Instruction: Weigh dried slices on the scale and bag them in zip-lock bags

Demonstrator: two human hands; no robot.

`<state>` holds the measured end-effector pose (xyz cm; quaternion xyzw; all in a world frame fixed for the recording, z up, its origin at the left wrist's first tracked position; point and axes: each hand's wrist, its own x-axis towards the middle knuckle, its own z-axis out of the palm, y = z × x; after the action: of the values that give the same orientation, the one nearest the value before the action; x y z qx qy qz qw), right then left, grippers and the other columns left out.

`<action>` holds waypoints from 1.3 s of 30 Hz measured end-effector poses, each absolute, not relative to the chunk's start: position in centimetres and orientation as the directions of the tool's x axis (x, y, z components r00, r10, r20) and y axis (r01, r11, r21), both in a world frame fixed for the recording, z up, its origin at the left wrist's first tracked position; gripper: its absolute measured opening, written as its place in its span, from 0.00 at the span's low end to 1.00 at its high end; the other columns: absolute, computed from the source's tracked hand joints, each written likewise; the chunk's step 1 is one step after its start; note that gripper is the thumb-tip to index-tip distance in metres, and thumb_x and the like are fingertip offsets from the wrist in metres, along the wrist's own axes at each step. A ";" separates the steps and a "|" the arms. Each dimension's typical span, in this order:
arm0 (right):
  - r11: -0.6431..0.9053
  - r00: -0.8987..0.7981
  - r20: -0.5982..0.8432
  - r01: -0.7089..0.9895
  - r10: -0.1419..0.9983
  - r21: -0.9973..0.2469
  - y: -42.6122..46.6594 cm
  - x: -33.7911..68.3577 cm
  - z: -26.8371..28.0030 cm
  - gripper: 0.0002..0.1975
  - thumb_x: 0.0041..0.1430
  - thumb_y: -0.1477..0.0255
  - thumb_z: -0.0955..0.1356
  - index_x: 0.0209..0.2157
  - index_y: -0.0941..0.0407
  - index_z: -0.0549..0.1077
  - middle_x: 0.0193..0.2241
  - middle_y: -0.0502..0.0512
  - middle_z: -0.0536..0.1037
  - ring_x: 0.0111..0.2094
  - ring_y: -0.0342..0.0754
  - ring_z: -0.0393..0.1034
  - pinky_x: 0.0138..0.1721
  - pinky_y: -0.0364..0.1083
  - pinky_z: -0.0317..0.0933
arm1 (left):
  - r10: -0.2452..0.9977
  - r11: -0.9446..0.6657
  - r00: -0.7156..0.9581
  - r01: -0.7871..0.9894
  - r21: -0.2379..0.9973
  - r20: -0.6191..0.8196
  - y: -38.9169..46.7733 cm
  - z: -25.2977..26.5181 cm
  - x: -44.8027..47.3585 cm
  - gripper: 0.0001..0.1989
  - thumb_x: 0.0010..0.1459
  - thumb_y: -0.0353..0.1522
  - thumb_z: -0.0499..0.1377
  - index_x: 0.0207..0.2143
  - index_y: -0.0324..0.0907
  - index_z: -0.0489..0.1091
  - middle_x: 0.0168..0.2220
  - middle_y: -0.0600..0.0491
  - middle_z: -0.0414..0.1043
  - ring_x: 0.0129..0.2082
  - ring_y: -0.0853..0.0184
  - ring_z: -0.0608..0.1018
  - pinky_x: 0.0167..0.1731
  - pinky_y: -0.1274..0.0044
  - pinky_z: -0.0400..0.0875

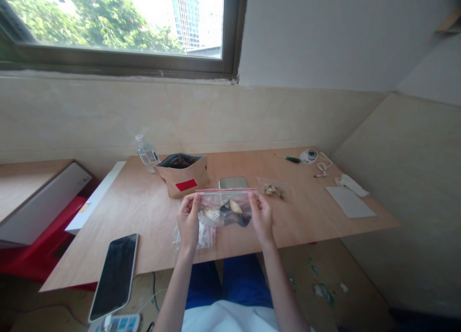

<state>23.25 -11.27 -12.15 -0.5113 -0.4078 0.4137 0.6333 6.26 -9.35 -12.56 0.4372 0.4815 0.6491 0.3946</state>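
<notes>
While both hands are up over the table point(306, 216), they've got a zip bag point(221, 220) stretched out flat between them, roughly mid-table and facing the person. Left hand point(189, 217) is closed in a pinch on the bag's top left corner, thumb toward the person, and the right hand point(261, 216) has the same kind of pinch on the top right corner, so that's 2 hands on 1 bag. Its red seal strip runs straight across the top. Inside I can see pale lumps plus something dark, and a small white label; can't tell what the stuff actually is.

Just below it, partly hidden, there's a bunch of clear bags point(207, 238) lying on the wood. Behind and to the left stands a brown pouch point(187, 185) with its top gaping and a red sticker on the front, right next to a bottle point(147, 152). Straight behind the zip bag is a greyish flat thing point(233, 182), and just right of that a small bag point(279, 190) with tan bits in it. Over at the far right: a green-handled screwdriver point(293, 159) beside a white dome gadget point(309, 156).
</notes>
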 end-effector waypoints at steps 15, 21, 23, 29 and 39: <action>0.245 0.485 0.271 0.119 0.832 -0.962 -11.4 24.3 -12.9 0.13 0.58 0.62 0.64 0.32 0.57 0.72 0.30 0.56 0.79 0.29 0.45 0.72 0.32 0.44 0.66 | 0.950 -0.201 -0.238 0.020 0.979 0.200 -9.9 -12.1 6.0 0.12 0.55 0.41 0.58 0.30 0.41 0.70 0.27 0.54 0.73 0.27 0.69 0.74 0.26 0.81 0.66; 0.267 0.515 0.271 0.085 0.813 -0.960 -11.2 24.0 -13.1 0.13 0.58 0.61 0.64 0.31 0.57 0.72 0.29 0.55 0.79 0.31 0.46 0.73 0.35 0.45 0.65 | 0.920 -0.246 -0.311 0.016 0.969 0.239 -10.0 -12.3 7.1 0.11 0.55 0.39 0.58 0.29 0.40 0.70 0.25 0.55 0.72 0.27 0.69 0.74 0.29 0.80 0.67; 0.251 0.490 0.239 0.043 0.838 -0.967 -11.1 23.8 -13.2 0.15 0.58 0.59 0.64 0.31 0.57 0.72 0.29 0.55 0.79 0.30 0.46 0.73 0.33 0.44 0.66 | 0.897 -0.273 -0.363 -0.010 0.962 0.251 -9.9 -12.4 7.5 0.11 0.55 0.39 0.58 0.29 0.40 0.69 0.25 0.55 0.71 0.26 0.70 0.73 0.28 0.80 0.67; 0.175 0.347 0.143 -0.062 0.927 -0.983 -10.8 22.9 -13.7 0.15 0.53 0.58 0.67 0.32 0.56 0.74 0.31 0.56 0.80 0.33 0.49 0.75 0.34 0.45 0.67 | 0.896 -0.266 -0.405 -0.159 0.951 0.183 -9.6 -13.0 7.8 0.11 0.56 0.40 0.56 0.30 0.40 0.68 0.25 0.57 0.68 0.26 0.72 0.70 0.28 0.82 0.64; 0.151 0.445 0.114 -0.049 0.888 -0.987 -10.6 22.7 -14.3 0.15 0.52 0.58 0.68 0.31 0.58 0.74 0.28 0.54 0.79 0.28 0.47 0.72 0.26 0.42 0.64 | 0.969 -0.208 -0.158 -0.113 0.972 0.189 -9.5 -13.2 7.3 0.10 0.55 0.39 0.58 0.30 0.40 0.68 0.29 0.55 0.69 0.30 0.71 0.70 0.33 0.80 0.64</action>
<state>22.65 -10.63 -14.34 -0.5437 -0.3859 0.3588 0.6532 7.26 -9.52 -13.19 0.4766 0.4492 0.6140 0.4405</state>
